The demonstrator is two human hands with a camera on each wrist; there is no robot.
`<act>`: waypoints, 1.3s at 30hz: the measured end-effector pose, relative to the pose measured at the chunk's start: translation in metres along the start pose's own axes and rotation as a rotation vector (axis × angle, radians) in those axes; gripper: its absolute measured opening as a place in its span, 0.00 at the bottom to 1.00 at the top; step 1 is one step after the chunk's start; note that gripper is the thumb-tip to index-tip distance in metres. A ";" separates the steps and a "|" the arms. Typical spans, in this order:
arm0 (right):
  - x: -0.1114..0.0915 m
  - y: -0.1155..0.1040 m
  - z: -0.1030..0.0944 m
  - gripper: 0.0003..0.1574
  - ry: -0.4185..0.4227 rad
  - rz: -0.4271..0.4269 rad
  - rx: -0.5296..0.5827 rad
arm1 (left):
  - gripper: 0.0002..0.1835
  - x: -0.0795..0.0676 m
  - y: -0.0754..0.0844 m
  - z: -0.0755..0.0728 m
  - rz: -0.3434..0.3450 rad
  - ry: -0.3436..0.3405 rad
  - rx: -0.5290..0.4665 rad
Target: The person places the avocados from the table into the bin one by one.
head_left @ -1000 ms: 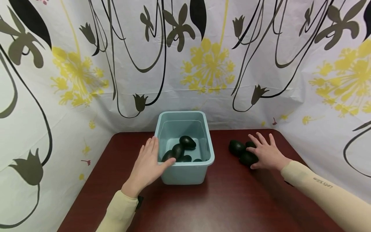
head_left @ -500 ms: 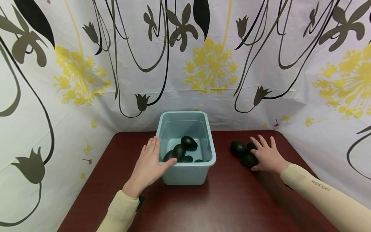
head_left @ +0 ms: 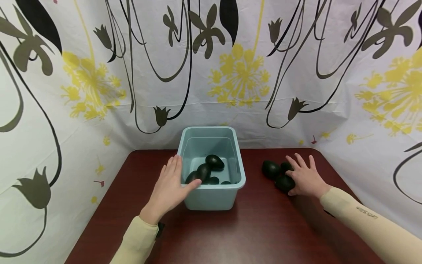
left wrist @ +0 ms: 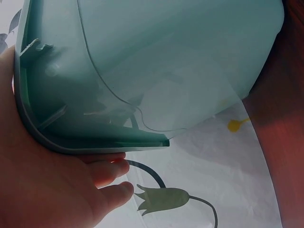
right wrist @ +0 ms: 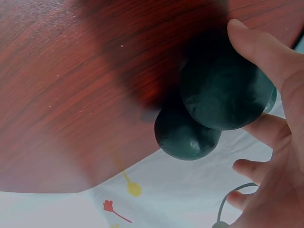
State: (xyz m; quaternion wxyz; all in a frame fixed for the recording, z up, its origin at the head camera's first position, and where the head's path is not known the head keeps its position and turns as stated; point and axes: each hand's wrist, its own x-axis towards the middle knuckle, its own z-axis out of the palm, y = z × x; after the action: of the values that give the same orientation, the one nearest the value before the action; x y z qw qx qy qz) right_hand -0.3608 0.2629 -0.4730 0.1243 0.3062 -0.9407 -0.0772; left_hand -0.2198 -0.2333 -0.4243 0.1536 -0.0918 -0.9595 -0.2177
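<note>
My right hand (head_left: 306, 180) is at a cluster of dark green avocados on the right of the table. Its thumb and index finger grip the nearest avocado (head_left: 285, 183) from two sides, the other fingers spread. Beside that one lie another avocado (head_left: 271, 169) and a third (head_left: 286, 167), partly hidden by the fingers. A light blue plastic bin (head_left: 211, 198) stands at the table's middle with several avocados (head_left: 215, 162) inside. My left hand (head_left: 166, 189) rests flat against the bin's left rim, thumb over the near corner; the left wrist view has the palm along the rim (left wrist: 85, 151).
The dark red wooden table (head_left: 250, 234) has rounded far corners. A white curtain (head_left: 204, 91) with yellow and grey flowers hangs close behind the bin and along both sides.
My right hand and the nearest avocado have shifted very slightly to the right over the last half second. The left hand stays at the bin's rim. The view itself shifted slightly earlier.
</note>
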 end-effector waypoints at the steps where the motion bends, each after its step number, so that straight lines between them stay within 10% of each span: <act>1: -0.001 0.000 0.000 0.46 -0.001 0.000 0.003 | 0.63 0.000 0.000 0.000 0.000 0.001 0.000; 39: 0.008 0.004 -0.056 0.48 0.108 0.047 0.026 | 0.63 0.000 -0.001 -0.001 0.003 0.004 -0.005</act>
State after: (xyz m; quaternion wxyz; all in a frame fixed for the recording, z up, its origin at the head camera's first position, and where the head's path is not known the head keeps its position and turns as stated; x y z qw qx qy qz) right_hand -0.3535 0.2577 -0.4172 0.1726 0.2894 -0.9404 -0.0455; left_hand -0.2198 -0.2344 -0.4235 0.1556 -0.0931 -0.9585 -0.2202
